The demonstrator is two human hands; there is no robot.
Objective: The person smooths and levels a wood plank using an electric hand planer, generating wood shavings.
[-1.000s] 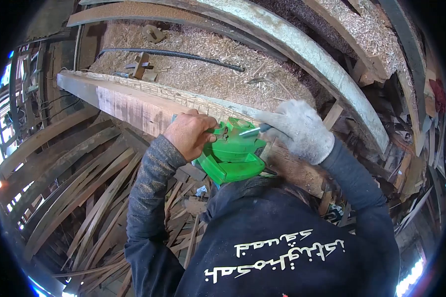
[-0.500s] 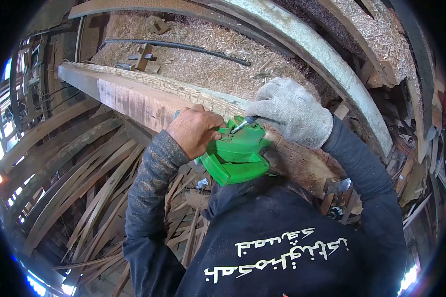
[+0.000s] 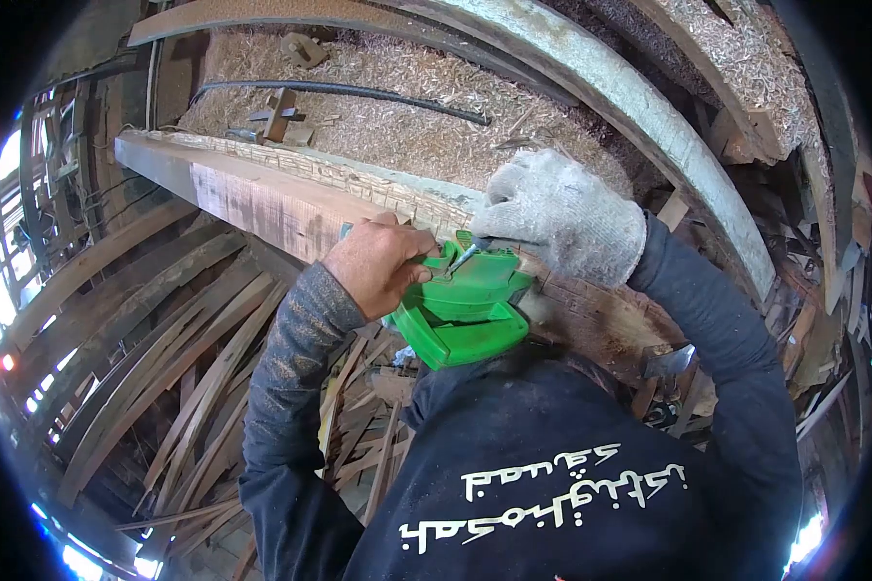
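Note:
A green plastic power tool rests at the near side of a long timber beam. My bare left hand grips the left edge of the green tool, fingers closed, with the thumb near its top. On my right hand is a pale knitted glove. Its fingers are closed round a small screwdriver, whose metal shaft slants down left onto the top of the green tool. The screwdriver's tip is close to the left fingertips.
Wood shavings cover the ground beyond the beam, with a wooden block and a black cable on them. A long curved plank arcs across the right. Many curved timber strips lie at the left.
The gloved right hand has shifted slightly left and the screwdriver has changed its angle a little. My left hand keeps its grip on the green tool.

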